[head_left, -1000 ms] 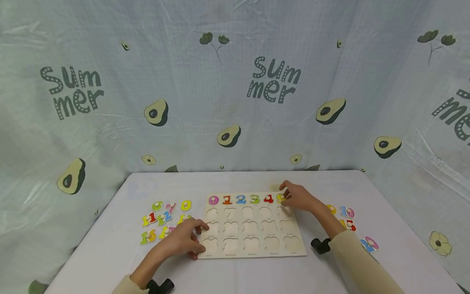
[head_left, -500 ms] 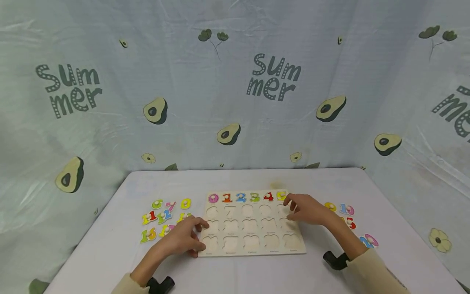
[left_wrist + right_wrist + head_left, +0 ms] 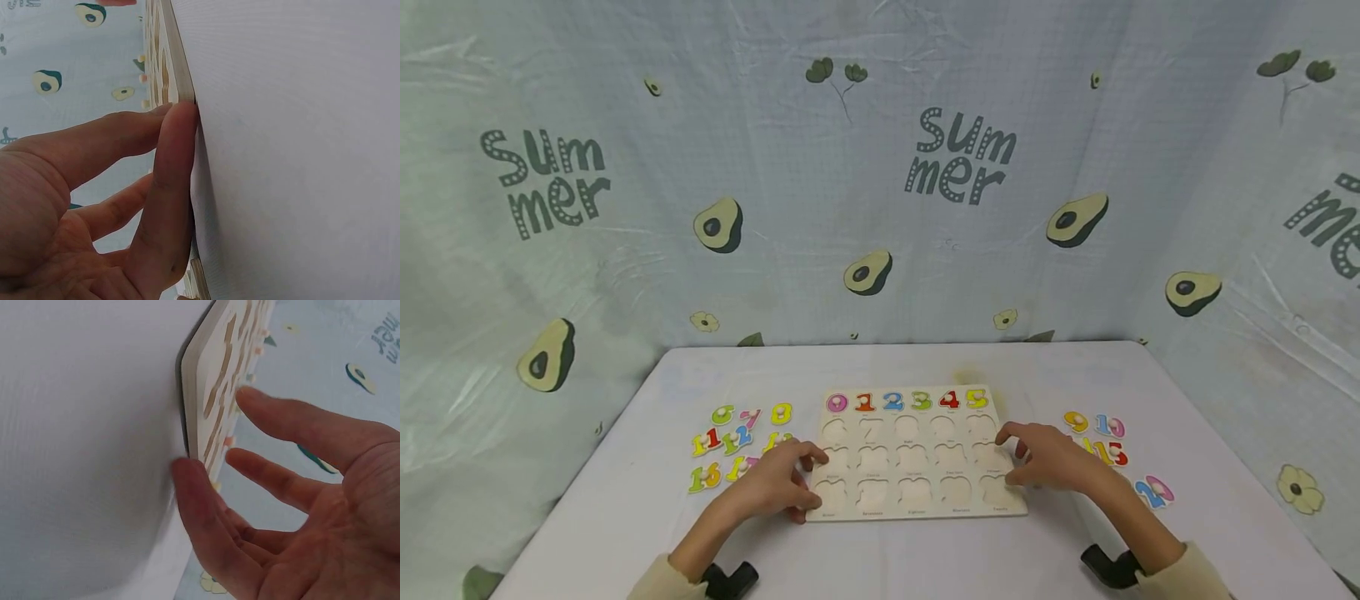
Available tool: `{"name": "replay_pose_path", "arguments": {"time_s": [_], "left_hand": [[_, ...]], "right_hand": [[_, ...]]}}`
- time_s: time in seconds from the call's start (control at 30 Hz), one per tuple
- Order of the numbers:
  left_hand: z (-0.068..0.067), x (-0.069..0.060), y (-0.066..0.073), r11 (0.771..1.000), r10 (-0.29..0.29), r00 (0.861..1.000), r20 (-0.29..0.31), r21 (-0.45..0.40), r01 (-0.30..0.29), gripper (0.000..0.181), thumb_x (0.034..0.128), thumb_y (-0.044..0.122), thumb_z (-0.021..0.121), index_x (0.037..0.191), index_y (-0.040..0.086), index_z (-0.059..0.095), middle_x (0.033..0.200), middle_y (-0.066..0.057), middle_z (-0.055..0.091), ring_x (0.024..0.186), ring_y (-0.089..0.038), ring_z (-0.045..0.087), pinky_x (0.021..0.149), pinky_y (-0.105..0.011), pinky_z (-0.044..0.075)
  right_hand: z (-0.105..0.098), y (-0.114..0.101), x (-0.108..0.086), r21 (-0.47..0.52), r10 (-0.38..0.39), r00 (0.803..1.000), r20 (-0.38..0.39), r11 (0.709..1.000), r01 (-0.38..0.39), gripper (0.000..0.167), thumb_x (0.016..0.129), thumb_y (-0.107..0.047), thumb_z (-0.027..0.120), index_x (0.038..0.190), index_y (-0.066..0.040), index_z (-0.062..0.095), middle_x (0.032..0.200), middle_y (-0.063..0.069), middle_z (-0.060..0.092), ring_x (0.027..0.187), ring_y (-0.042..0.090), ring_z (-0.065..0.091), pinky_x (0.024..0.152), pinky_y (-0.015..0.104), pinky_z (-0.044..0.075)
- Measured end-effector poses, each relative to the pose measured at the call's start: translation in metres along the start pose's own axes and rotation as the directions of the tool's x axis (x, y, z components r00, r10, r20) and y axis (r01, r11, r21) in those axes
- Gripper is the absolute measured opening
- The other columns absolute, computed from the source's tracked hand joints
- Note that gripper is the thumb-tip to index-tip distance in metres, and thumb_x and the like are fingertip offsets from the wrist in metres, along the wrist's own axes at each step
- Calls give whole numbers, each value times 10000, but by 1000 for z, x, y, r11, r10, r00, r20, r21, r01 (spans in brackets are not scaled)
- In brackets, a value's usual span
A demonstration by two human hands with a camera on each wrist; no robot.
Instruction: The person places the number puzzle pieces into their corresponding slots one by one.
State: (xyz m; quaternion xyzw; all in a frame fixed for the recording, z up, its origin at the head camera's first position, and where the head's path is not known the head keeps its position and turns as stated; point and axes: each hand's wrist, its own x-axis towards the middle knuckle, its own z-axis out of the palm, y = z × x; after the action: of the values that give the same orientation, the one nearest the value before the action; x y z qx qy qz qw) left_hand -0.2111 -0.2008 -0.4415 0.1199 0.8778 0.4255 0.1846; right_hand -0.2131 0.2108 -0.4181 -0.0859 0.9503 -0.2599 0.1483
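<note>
A wooden number puzzle board [image 3: 931, 477] lies flat in the middle of the table. Its top row holds number pieces from 0 to 5, among them the yellow 5 [image 3: 976, 398]; the lower recesses are bare. My left hand [image 3: 772, 478] grips the board's left edge near the front corner, thumb on top and a finger against the side in the left wrist view. At the right edge, my right hand [image 3: 1051, 458] hovers with fingers spread. In the right wrist view its thumb [image 3: 281, 415] is above the board and a fingertip is by the side; nothing is pinched.
Loose number pieces lie left of the board, including a green 6 [image 3: 722, 414] and a 16 [image 3: 704, 477]. More lie to the right, such as a 9 [image 3: 1076, 422], a 10 [image 3: 1109, 426] and a 20 [image 3: 1153, 492]. A patterned curtain [image 3: 880, 167] hangs behind the table.
My right hand has left the yellow 5 at the top right and come down toward me to the board's right edge. The left hand stays in place on the left edge.
</note>
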Motion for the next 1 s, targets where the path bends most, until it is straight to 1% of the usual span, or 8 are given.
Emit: {"name": "replay_pose_path", "arguments": {"time_s": [0.1,0.23,0.5,0.57,0.67,0.77,0.87,1.0], "left_hand": [[0,1,-1,1000,-6,1000,-4,2,6,540,783,35,870,1275,39,646,1092,-127,536,555,-191,650,566,-329,591],[0,3,1,1000,-7,1000,-7,1,7,543,783,36,870,1277,45,645,1099,-127,534,557,-190,647,561,-326,588],[-6,-2,4,999,13,1000,25,31,-13,512,850,165,845,1298,39,631,1100,-124,570,553,-185,650,582,-320,569],[-11,-3,6,999,26,1000,9,35,-26,496,878,212,823,1301,40,630,1093,-126,595,579,-189,660,576,-328,570],[-20,-3,7,999,50,996,-69,-8,-51,456,911,222,791,1292,30,631,1068,-126,626,649,-210,681,564,-351,595],[-32,-1,3,995,74,976,-204,-55,-87,386,936,166,760,1258,-8,636,1018,-135,639,702,-235,687,578,-362,616],[-49,2,-7,993,93,934,-344,-32,-111,301,967,129,718,1212,-33,653,986,-174,661,726,-232,702,627,-346,629],[-76,4,-26,994,97,877,-470,84,-65,237,997,135,677,1167,-29,675,964,-190,694,741,-204,723,668,-275,619]], "right_hand": [[3,-1,-4,36,45,998,41,998,-46,558,778,-132,882,1270,-199,628,924,72,613,705,201,593,626,325,550],[9,2,-7,68,45,997,58,996,-49,670,757,-99,881,1341,-234,582,873,65,595,649,197,594,601,319,536],[15,6,-5,139,77,995,70,987,-86,555,763,-79,883,1241,-169,617,869,83,596,637,212,626,623,332,555],[15,6,-5,137,87,994,72,986,-96,550,764,-83,886,1238,-164,618,875,85,595,639,213,628,626,331,557],[14,6,-4,129,101,992,75,986,-110,548,766,-89,887,1234,-170,614,880,85,594,638,214,632,631,329,555],[13,6,-2,121,102,991,83,986,-111,544,769,-98,889,1226,-182,607,877,86,591,629,215,638,633,327,551],[13,8,-1,124,93,991,95,987,-105,542,771,-98,889,1219,-189,597,873,89,586,623,215,643,633,327,543],[13,9,-1,143,73,992,105,986,-88,540,770,-91,888,1214,-183,594,864,93,583,614,219,648,628,330,534]]}}
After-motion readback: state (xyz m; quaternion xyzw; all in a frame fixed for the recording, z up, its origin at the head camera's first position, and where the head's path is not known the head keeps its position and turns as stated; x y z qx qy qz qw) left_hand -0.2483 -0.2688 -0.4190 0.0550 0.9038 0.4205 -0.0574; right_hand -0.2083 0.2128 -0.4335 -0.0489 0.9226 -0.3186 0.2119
